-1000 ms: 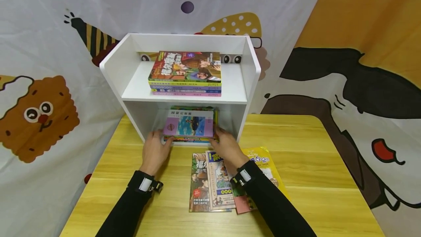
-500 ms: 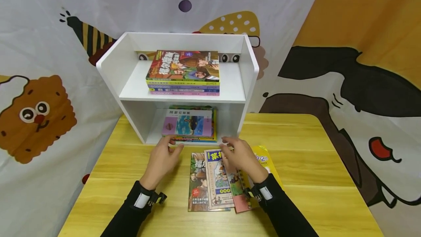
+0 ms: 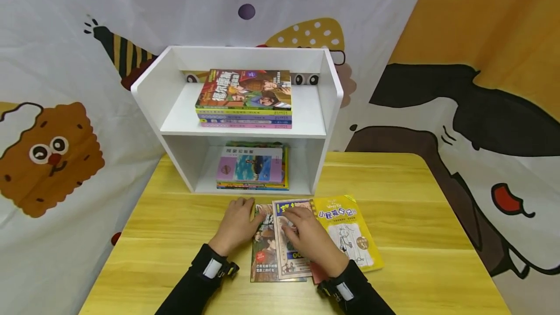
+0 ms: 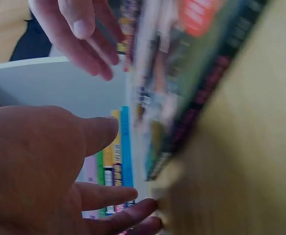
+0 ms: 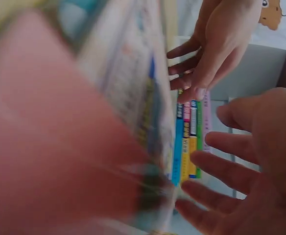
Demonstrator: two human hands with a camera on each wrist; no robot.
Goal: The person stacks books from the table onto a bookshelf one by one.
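Fanned-out books lie on the table before the bookshelf. Leftmost is a dark comic-style book [image 3: 265, 259], overlapped by a beige book [image 3: 286, 269]; a yellow book [image 3: 366, 244] lies at the right, and a pink-covered one [image 5: 50, 127] is mostly hidden under my right arm. My left hand [image 3: 236, 227] is beside the dark book, its thumb at the cover's upper left. Above the beige book hovers my right hand [image 3: 312, 237]; whether it touches the cover I cannot tell. Fingers of both hands are spread and grip nothing in the wrist views.
A white two-tier bookshelf [image 3: 175, 159] stands behind the books. Its upper shelf bears a book stack [image 3: 247, 91], its lower shelf another stack [image 3: 251, 166] topped by a purple and blue cover. The wooden table [image 3: 428, 237] extends to both sides; a printed cloth [image 3: 197, 4] hangs behind.
Both hands have left the lower-shelf stack and come back toward the loose books. The left hand moved right to the dark book, the right hand over the beige one. The stack stayed on the shelf.
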